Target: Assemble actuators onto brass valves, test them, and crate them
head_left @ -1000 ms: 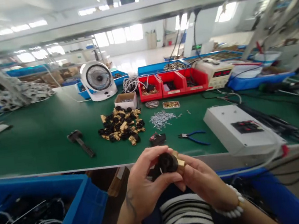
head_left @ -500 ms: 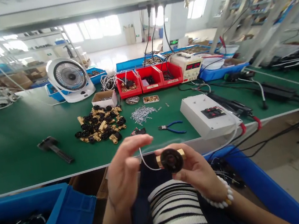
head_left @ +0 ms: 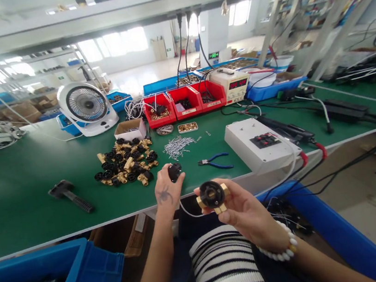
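My right hand (head_left: pixel 250 211) grips a brass pipe fitting (head_left: pixel 226 190) whose round black plastic top faces up toward me. My left hand (head_left: pixel 168 186) is closed around a small black plastic part (head_left: pixel 175 171) at the front edge of the bench. A white cable (head_left: pixel 188 210) hangs in a curve between the two hands; its ends are hidden. Left of my left hand lies a pile of similar brass and black fittings (head_left: pixel 130 164). Beyond it is a heap of small silver metal clips (head_left: pixel 178 147). Blue-handled pliers (head_left: pixel 220 160) lie to the right.
A grey box with switches (head_left: pixel 260 142) stands on the right, and a black tool with a ribbed handle (head_left: pixel 72 197) lies left. Red bins (head_left: pixel 185 111), a power supply (head_left: pixel 232 90) and a white fan (head_left: pixel 87 103) line the back. Blue crates (head_left: pixel 100 265) flank my lap.
My left hand has moved forward from beside the fitting to the bench and taken hold of the black part. My right hand has tilted the brass fitting, showing more of its brass body.
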The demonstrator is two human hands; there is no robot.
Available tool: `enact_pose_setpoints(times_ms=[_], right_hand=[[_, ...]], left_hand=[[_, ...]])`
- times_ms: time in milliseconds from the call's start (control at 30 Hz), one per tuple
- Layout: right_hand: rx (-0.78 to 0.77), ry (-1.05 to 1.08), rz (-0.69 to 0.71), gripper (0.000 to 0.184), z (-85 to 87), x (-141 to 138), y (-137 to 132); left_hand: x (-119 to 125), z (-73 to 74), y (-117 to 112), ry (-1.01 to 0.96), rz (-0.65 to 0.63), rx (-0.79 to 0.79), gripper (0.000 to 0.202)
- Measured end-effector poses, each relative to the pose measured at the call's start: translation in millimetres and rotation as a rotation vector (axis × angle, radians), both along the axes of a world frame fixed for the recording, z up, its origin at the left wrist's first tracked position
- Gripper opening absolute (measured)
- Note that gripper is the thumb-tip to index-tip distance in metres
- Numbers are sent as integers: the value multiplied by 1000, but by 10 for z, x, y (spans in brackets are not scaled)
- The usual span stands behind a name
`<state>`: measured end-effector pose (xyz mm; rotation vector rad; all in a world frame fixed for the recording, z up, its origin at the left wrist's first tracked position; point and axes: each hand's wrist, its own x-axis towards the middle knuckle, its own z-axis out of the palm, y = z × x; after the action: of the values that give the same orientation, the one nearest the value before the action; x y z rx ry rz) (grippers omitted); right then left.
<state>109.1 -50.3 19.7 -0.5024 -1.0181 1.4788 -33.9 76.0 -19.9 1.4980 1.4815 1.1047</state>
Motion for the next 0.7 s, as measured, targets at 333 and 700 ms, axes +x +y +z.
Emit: enact_pose_setpoints(times_ms=[333,700], right_hand=[[-133,6,86,45,-80,-121,16],[-129,-31,128,35,11,-154,-25]], left_hand=[[-242,559,-572,-828,-240,-130,64],[-210,547,-904,-480,-279,345,47]])
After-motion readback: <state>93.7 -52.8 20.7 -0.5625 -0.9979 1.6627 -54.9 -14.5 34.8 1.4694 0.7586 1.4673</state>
